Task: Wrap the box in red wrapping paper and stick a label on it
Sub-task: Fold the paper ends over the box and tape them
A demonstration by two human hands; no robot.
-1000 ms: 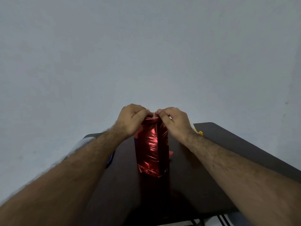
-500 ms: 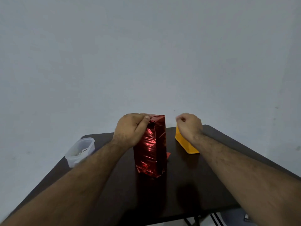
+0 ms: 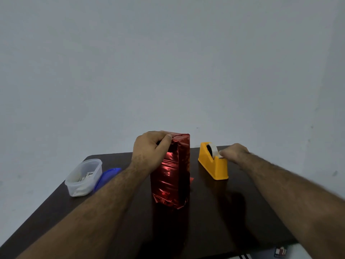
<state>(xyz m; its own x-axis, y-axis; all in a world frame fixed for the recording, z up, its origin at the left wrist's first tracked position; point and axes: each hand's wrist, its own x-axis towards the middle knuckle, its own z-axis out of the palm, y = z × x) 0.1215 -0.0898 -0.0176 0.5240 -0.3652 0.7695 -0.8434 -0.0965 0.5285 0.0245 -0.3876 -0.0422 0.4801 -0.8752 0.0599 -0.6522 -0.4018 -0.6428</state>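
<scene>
Plain grey wall stands behind a dark brown counter [image 3: 214, 221] that carries all the work items. An upright rectangular box wrapped in shiny red foil paper [image 3: 172, 171] stands near the middle of the counter, its top fold closed. The left hand [image 3: 151, 149] grips the upper left corner of the box, fingers curled over the top edge and thumb pressed against the near face, which pins the folded flap. The right hand [image 3: 233, 152] rests on the yellow plastic tape dispenser [image 3: 212, 163] just right of the box, with its fingertips at the free end of the clear tape roll [image 3: 211, 147]; whether they already pinch the tape cannot be told. The step in hand is judged to be drawing a strip to seal the top fold. Keep the left hand bearing down so the flap does not spring open, pull the tape out over the cutter, and tear against the blade in one motion. A clear plastic tub [image 3: 84, 176] holding small cards, possibly labels, and a blue lid [image 3: 107, 176] lie at the left.
</scene>
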